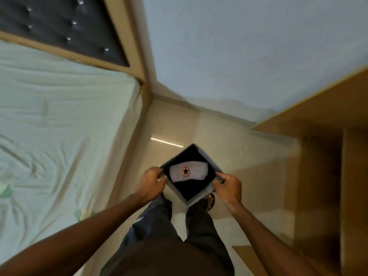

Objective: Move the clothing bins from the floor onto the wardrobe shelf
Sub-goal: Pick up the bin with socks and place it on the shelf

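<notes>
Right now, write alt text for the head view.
Both hands, left hand and right hand, grip opposite rims of a grey clothing bin holding a star-logo garment, above the floor between bed and wooden wardrobe.
</notes>
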### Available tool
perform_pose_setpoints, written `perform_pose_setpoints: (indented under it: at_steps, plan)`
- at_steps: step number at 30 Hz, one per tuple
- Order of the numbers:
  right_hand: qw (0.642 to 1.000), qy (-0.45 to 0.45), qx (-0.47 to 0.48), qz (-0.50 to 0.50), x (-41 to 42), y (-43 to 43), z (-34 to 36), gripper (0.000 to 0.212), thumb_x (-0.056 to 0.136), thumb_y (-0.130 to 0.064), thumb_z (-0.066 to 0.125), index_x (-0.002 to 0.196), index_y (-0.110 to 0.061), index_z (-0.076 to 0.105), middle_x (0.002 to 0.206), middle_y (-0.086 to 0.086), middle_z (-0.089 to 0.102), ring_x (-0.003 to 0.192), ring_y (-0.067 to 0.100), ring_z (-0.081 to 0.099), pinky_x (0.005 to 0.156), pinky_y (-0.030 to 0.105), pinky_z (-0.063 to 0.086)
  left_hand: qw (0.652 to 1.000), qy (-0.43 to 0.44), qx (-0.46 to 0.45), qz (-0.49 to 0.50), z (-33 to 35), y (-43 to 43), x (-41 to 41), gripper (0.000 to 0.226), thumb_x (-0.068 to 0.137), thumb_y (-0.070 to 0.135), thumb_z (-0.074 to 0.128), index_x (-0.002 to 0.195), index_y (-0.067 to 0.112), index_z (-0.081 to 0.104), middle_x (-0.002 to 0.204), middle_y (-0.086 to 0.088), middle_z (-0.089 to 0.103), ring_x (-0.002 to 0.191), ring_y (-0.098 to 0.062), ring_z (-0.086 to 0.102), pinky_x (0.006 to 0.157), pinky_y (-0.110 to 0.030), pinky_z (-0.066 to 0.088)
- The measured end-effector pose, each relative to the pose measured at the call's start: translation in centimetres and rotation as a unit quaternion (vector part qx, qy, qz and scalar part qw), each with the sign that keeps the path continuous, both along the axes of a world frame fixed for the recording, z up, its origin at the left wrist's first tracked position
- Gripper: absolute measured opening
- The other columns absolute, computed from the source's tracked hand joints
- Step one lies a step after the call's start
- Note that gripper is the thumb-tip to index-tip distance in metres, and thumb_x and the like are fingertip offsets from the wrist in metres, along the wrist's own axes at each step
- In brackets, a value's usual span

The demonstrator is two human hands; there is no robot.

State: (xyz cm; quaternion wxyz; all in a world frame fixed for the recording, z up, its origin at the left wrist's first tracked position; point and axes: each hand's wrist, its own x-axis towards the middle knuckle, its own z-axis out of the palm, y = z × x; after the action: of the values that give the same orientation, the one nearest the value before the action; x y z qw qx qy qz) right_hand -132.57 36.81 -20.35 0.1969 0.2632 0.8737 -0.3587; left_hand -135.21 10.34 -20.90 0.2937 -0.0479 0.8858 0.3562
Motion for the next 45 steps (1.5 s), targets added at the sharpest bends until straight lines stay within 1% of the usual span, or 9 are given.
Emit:
perform_pose_setpoints:
  at_steps: [5, 13, 19, 26, 30, 33, 36, 41, 45]
  plan:
    - [0.996, 0.043, 0.001, -0.074, 0.6, 7.5, 3.1, 0.042, 0.081, -0.017, 0.065, 0.123, -0.016, 0.066, 0.09, 0.011, 0.076, 0.057, 0.005, 0.059, 0.052, 0.013, 0.041, 0.995, 0.069, 0.008, -0.073, 4.0, 8.5, -3.9, 0.023, 0.085, 0.026, 0.048, 0.083, 0.018, 0.07, 0.073, 0.0, 0.064, 0.068, -0.017, 0.061, 0.061, -0.034, 0.051]
    - [0.975, 0.143, 0.09, -0.145, 3.2, 23.2, 9.7, 0.041, 0.085, -0.024, 0.058, 0.125, -0.016, 0.065, 0.089, 0.008, 0.075, 0.071, 0.018, 0.065, 0.061, 0.029, 0.052, 0.964, 0.202, 0.028, -0.169, 11.2, 27.1, -8.0, 0.027, 0.092, 0.02, 0.054, 0.111, 0.016, 0.073, 0.096, -0.006, 0.072, 0.085, -0.024, 0.066, 0.071, -0.03, 0.047]
    - [0.949, 0.191, 0.108, -0.228, 3.1, 34.4, 14.1, 0.038, 0.084, -0.023, 0.058, 0.121, -0.017, 0.067, 0.069, 0.006, 0.069, 0.064, 0.021, 0.061, 0.06, 0.036, 0.052, 0.947, 0.234, 0.077, -0.204, 16.5, 41.2, -9.8, 0.024, 0.089, 0.013, 0.054, 0.095, 0.015, 0.076, 0.066, -0.001, 0.059, 0.063, -0.024, 0.062, 0.068, -0.03, 0.05]
    - [0.906, 0.247, 0.126, -0.319, 1.5, 46.4, 16.9, 0.036, 0.091, -0.024, 0.055, 0.126, -0.021, 0.064, 0.053, -0.004, 0.053, 0.045, 0.013, 0.044, 0.046, 0.031, 0.038, 0.918, 0.246, 0.126, -0.286, 19.7, 55.1, -14.4, 0.023, 0.085, 0.011, 0.053, 0.09, 0.012, 0.076, 0.081, -0.011, 0.074, 0.078, -0.028, 0.069, 0.073, -0.035, 0.055]
    - [0.883, 0.255, 0.154, -0.363, 0.6, 52.8, 18.8, 0.034, 0.092, -0.023, 0.057, 0.124, -0.019, 0.065, 0.062, -0.005, 0.061, 0.049, 0.012, 0.054, 0.046, 0.027, 0.044, 0.886, 0.228, 0.162, -0.368, 21.0, 63.9, -17.1, 0.022, 0.087, 0.011, 0.05, 0.071, 0.02, 0.063, 0.071, -0.003, 0.065, 0.064, -0.028, 0.065, 0.057, -0.04, 0.053]
    - [0.864, 0.254, 0.175, -0.398, -0.2, 57.1, 20.3, 0.031, 0.092, -0.022, 0.058, 0.122, -0.018, 0.067, 0.081, 0.0, 0.072, 0.067, 0.016, 0.065, 0.059, 0.026, 0.051, 0.872, 0.214, 0.198, -0.393, 22.5, 70.3, -18.3, 0.021, 0.091, 0.006, 0.049, 0.08, 0.022, 0.056, 0.07, -0.011, 0.061, 0.049, -0.02, 0.052, 0.043, -0.03, 0.044]
    - [0.835, 0.272, 0.185, -0.441, -0.9, 62.0, 21.1, 0.028, 0.09, -0.02, 0.059, 0.116, -0.019, 0.07, 0.104, 0.002, 0.074, 0.087, 0.018, 0.069, 0.079, 0.034, 0.057, 0.86, 0.219, 0.211, -0.409, 23.3, 76.7, -20.0, 0.023, 0.09, 0.009, 0.05, 0.094, 0.016, 0.072, 0.068, -0.014, 0.068, 0.047, -0.015, 0.051, 0.042, -0.022, 0.038]
    - [0.802, 0.284, 0.19, -0.489, -1.0, 68.4, 22.8, 0.024, 0.089, -0.018, 0.06, 0.11, -0.02, 0.072, 0.102, 0.001, 0.074, 0.085, 0.018, 0.069, 0.08, 0.034, 0.058, 0.838, 0.237, 0.22, -0.439, 24.4, 84.5, -20.8, 0.029, 0.09, 0.012, 0.052, 0.111, 0.012, 0.072, 0.082, -0.008, 0.073, 0.064, -0.018, 0.065, 0.052, -0.024, 0.049]
    - [0.791, 0.284, 0.193, -0.506, -1.9, 73.5, 23.8, 0.022, 0.09, -0.02, 0.056, 0.103, -0.022, 0.074, 0.098, 0.003, 0.073, 0.087, 0.024, 0.068, 0.08, 0.042, 0.058, 0.832, 0.255, 0.207, -0.447, 24.7, 90.5, -21.4, 0.023, 0.094, 0.015, 0.049, 0.098, 0.015, 0.071, 0.072, -0.002, 0.065, 0.052, -0.009, 0.054, 0.041, -0.014, 0.032]
